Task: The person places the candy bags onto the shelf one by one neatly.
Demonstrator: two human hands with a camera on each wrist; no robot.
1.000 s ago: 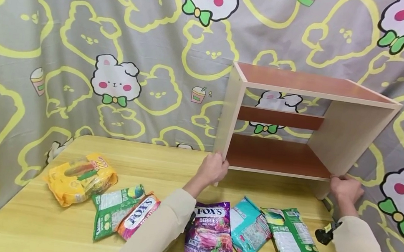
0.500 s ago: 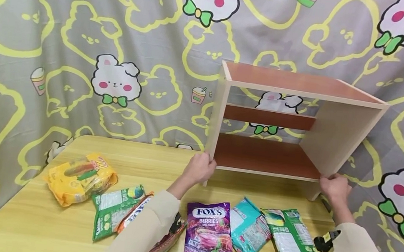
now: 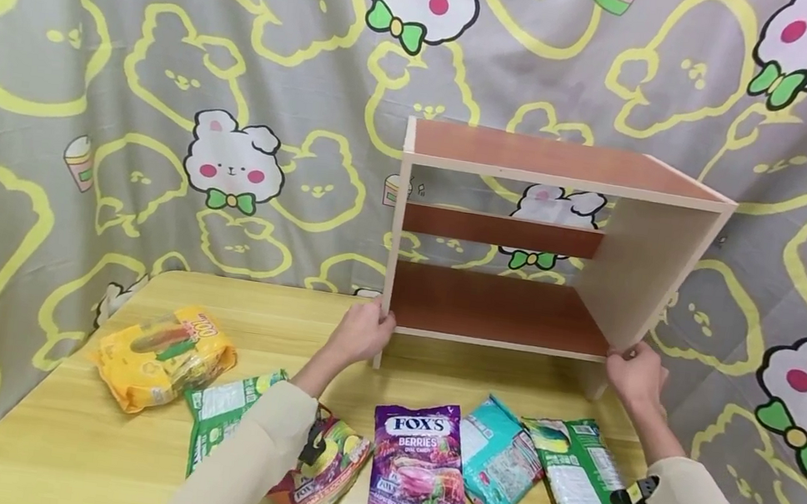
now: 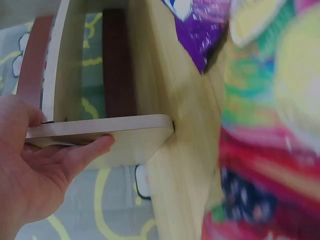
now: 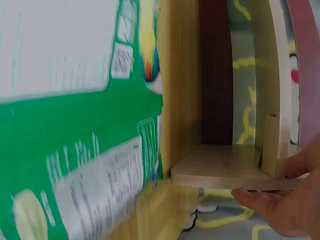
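Observation:
A small two-tier shelf unit with red-brown boards and pale side panels stands at the back right of the table. My left hand grips the front edge of its left side panel, level with the lower board. On the opposite side, my right hand holds the right panel at about the same height. The left wrist view shows the thumb and fingers of that hand on either side of the panel edge. Likewise, in the right wrist view, the right hand pinches the panel near its foot.
Before the shelf lie a purple Fox's Berries candy bag, a teal bag and a green bag. A fruit-printed bag and another green bag are partly behind the left sleeve. A yellow pack lies far left. Patterned cloth hangs behind.
Both hands and the shelf unit have shifted steadily left across the table. The left sleeve now hides the orange Fox's bag and uncovers more of the fruit-printed one. The bags stay put.

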